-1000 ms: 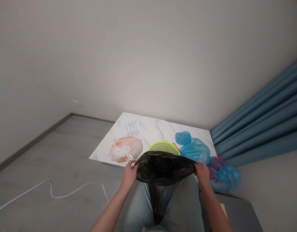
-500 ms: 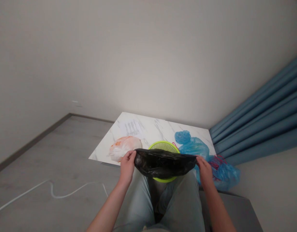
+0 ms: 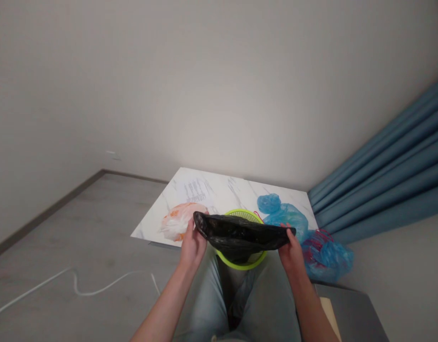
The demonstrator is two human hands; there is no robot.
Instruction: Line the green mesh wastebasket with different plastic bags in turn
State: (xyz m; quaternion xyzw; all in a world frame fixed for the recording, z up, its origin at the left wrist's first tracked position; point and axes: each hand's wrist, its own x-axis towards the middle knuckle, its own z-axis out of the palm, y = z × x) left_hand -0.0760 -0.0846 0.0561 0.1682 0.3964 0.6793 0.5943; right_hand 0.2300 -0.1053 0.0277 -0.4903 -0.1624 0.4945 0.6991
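Note:
My left hand (image 3: 193,247) and my right hand (image 3: 291,251) are shut on opposite ends of a black plastic bag (image 3: 240,236), holding it stretched out. The bag hangs over a lime-green mesh basket (image 3: 256,260) and hides the basket's middle. Parts of the far and near rims show. On the white marble-patterned board (image 3: 219,194), an orange-and-white plastic bag (image 3: 179,221) lies just beyond my left hand. A crumpled blue plastic bag (image 3: 283,213) lies beyond my right hand, and another blue bag with red handles (image 3: 326,256) lies to its right.
A printed sheet of paper (image 3: 195,190) lies on the board's far part. Blue curtains (image 3: 383,161) hang along the right. A white cable (image 3: 98,287) runs across the grey floor on the left. My knees in light jeans (image 3: 261,304) fill the bottom.
The black bag has shifted onto the basket, and the basket's near rim now shows beneath it. My right hand has moved inward, and the bag's left end has curled upward.

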